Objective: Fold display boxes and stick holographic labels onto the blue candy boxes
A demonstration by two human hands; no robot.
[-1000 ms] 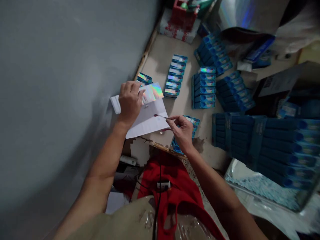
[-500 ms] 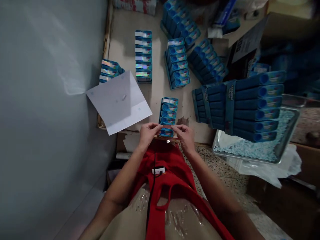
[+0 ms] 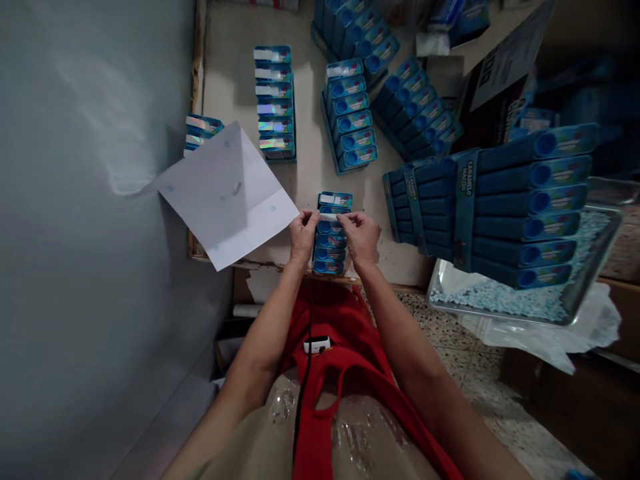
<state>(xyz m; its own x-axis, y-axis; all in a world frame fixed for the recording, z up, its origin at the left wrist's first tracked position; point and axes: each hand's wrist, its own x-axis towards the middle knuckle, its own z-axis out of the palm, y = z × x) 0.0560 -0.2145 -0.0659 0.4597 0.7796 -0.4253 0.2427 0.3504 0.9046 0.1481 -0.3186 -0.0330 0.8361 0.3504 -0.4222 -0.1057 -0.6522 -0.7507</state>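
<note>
A short pale strip of tape [image 3: 329,217] is stretched between my two hands. My left hand [image 3: 303,238] pinches its left end, and my right hand [image 3: 363,240] has the other end in a pinch. The strip lies across the second box of a row of small blue boxes [image 3: 330,255] near the table's front edge. Whether it touches that box, I cannot tell. On the farthest box of this row a white strip [image 3: 335,199] is stuck; the nearer boxes show bare blue circles.
A white paper sheet [image 3: 225,200] lies left, over part of another box group [image 3: 203,125]. Behind stand a row with shiny strips [image 3: 275,107] and several more blue rows [image 3: 350,120]. Right, a large blue stack [image 3: 525,207] overlaps a metal tray [image 3: 480,311] of pale blue pieces.
Both hands have moved away from my body, from the near end of the box row to its second box from the far end. The strip between them now looks pale and flat.
</note>
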